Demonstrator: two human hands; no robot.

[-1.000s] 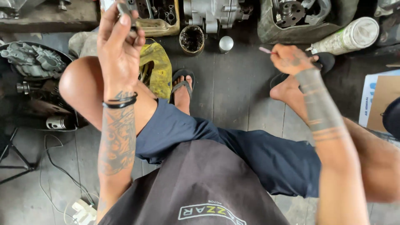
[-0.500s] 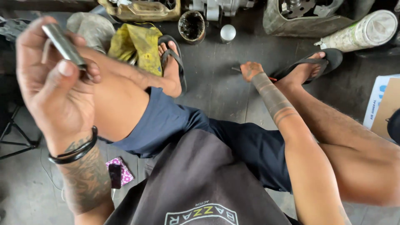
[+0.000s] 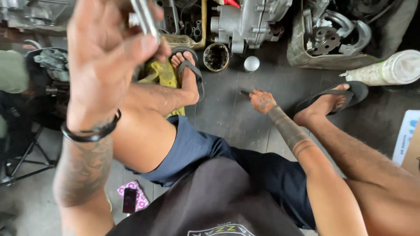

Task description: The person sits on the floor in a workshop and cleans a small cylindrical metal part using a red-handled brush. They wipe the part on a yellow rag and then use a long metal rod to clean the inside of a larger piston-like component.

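Two hands work apart: the left hand [image 3: 107, 57], raised close to the camera, pinches a smooth, cylindrical, bright steel pin [image 3: 145, 18] between thumb and fingertips. The right hand [image 3: 262, 101], lowered to the grey plank floor [image 3: 227, 109], closes on a thin dark tool [image 3: 245, 93].

The person is wearing navy shorts [image 3: 197, 146] and a dark apron [image 3: 218, 196] — black flip-flops [image 3: 192, 70] too. Tattoos are covering both forearms, and black bands [image 3: 89, 133] are circling the left wrist.

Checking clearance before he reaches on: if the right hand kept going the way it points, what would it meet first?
Likely the small grey ball, just ahead of the right hand across bare floor; depth is uncertain.
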